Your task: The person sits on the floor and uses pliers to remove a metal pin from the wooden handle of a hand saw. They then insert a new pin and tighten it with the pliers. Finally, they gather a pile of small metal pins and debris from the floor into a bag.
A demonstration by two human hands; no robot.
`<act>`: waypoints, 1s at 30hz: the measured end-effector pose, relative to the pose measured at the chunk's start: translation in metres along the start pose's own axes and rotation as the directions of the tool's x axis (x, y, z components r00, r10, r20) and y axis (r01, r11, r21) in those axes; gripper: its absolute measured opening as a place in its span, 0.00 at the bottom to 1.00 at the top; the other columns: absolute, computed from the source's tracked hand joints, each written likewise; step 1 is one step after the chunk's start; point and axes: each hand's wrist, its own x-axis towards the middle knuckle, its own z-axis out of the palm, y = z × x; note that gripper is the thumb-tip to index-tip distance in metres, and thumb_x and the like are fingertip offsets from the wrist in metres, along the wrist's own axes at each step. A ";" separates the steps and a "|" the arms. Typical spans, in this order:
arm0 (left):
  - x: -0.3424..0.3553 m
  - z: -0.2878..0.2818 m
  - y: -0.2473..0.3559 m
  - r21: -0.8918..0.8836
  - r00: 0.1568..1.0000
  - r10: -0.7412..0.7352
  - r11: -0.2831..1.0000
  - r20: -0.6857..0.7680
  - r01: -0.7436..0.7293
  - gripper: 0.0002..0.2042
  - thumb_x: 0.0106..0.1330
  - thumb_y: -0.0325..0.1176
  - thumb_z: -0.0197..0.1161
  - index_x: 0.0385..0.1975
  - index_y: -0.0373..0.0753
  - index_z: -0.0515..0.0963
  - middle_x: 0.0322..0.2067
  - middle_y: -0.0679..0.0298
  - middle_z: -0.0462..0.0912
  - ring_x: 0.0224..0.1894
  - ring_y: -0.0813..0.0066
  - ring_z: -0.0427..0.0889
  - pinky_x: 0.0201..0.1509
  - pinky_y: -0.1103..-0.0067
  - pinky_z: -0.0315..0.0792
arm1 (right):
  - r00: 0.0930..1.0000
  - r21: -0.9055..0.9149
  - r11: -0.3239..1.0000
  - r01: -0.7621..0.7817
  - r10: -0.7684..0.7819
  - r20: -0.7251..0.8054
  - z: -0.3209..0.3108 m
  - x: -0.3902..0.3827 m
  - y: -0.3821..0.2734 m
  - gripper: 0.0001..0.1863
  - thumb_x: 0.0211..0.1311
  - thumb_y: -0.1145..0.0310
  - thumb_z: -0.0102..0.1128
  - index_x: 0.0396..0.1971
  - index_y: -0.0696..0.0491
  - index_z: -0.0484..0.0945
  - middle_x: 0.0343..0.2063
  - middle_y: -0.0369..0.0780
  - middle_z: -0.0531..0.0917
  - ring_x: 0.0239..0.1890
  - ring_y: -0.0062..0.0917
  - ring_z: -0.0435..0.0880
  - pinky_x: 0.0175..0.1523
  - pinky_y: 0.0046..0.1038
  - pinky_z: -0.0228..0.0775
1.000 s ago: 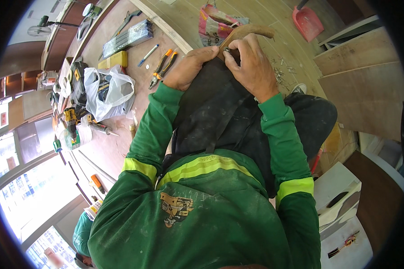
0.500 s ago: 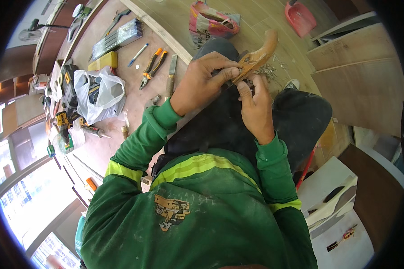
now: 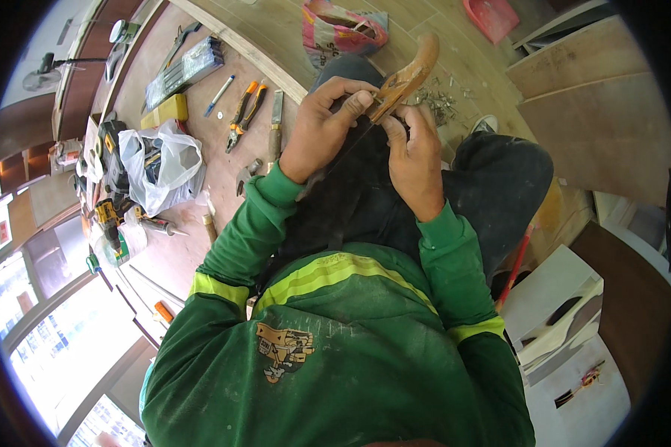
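A curved wooden handle (image 3: 401,83), brown with a rounded hooked end, tilts up and away between my hands above my lap. At its lower left side, my left hand (image 3: 329,119) closes thumb and fingers on it. My right hand (image 3: 414,160) pinches near its lower end from the right, with fingertips partly hidden. Anything small between the fingertips is too hidden to make out. Left of my left hand, a wooden-handled chisel (image 3: 276,123) lies on the work surface, beside orange-and-black pliers (image 3: 244,115).
The work surface also bears a hammer (image 3: 247,175), a pen (image 3: 220,95), a yellow block (image 3: 164,111), a white plastic bag (image 3: 160,167) and a drill (image 3: 107,222). On the floor are small scraps (image 3: 440,106), a printed sack (image 3: 343,33) and a red dustpan (image 3: 492,18).
Both hands and the wooden handle sit slightly farther left and up in the picture. The surroundings have shifted a little too, as the view moved. Both hands keep hold.
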 end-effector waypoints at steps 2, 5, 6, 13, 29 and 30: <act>0.001 -0.003 0.000 -0.041 0.999 -0.035 0.999 0.022 0.035 0.13 0.81 0.39 0.67 0.53 0.35 0.88 0.41 0.69 0.88 0.40 0.84 0.81 0.46 0.82 0.76 | 0.997 -0.067 0.995 0.072 -0.073 -0.011 0.000 0.002 -0.003 0.09 0.78 0.70 0.63 0.49 0.60 0.80 0.42 0.50 0.80 0.46 0.50 0.81 0.51 0.45 0.73; 0.002 -0.004 0.001 -0.082 0.998 -0.056 0.995 0.026 0.057 0.15 0.81 0.39 0.67 0.54 0.34 0.88 0.41 0.70 0.88 0.39 0.85 0.79 0.46 0.83 0.75 | 0.994 -0.080 0.992 0.101 -0.103 -0.020 0.001 0.004 0.000 0.09 0.78 0.70 0.63 0.48 0.60 0.80 0.42 0.50 0.80 0.46 0.50 0.81 0.51 0.45 0.73; 0.002 -0.003 0.002 -0.092 0.998 -0.057 0.994 0.021 0.059 0.15 0.81 0.39 0.67 0.54 0.34 0.88 0.41 0.70 0.89 0.39 0.85 0.80 0.46 0.83 0.75 | 0.995 -0.069 0.993 0.098 -0.100 -0.022 0.002 0.004 0.002 0.08 0.78 0.71 0.63 0.47 0.60 0.80 0.42 0.50 0.80 0.46 0.50 0.81 0.51 0.45 0.73; -0.005 0.008 -0.005 -0.048 0.998 0.063 0.997 0.009 -0.063 0.12 0.80 0.34 0.68 0.54 0.33 0.88 0.44 0.66 0.89 0.45 0.81 0.82 0.53 0.79 0.77 | 0.982 0.196 0.963 -0.186 0.190 -0.001 -0.003 -0.006 0.002 0.08 0.80 0.72 0.60 0.45 0.62 0.81 0.39 0.44 0.79 0.36 0.31 0.83 0.42 0.32 0.76; 0.005 -0.003 -0.004 0.129 0.988 0.126 0.982 0.094 -0.138 0.08 0.76 0.29 0.69 0.48 0.32 0.88 0.40 0.57 0.88 0.42 0.68 0.88 0.50 0.74 0.79 | 0.939 0.373 0.864 -0.338 0.334 0.078 -0.003 -0.015 0.023 0.13 0.85 0.64 0.60 0.50 0.60 0.83 0.36 0.35 0.85 0.35 0.16 0.81 0.44 0.24 0.79; 0.005 -0.004 -0.003 0.137 0.987 0.134 0.980 0.093 -0.146 0.08 0.76 0.29 0.69 0.48 0.32 0.88 0.40 0.57 0.88 0.42 0.68 0.88 0.49 0.74 0.79 | 0.941 0.393 0.857 -0.333 0.329 0.080 -0.002 -0.016 0.024 0.13 0.85 0.64 0.60 0.50 0.60 0.83 0.36 0.35 0.85 0.35 0.16 0.81 0.44 0.24 0.79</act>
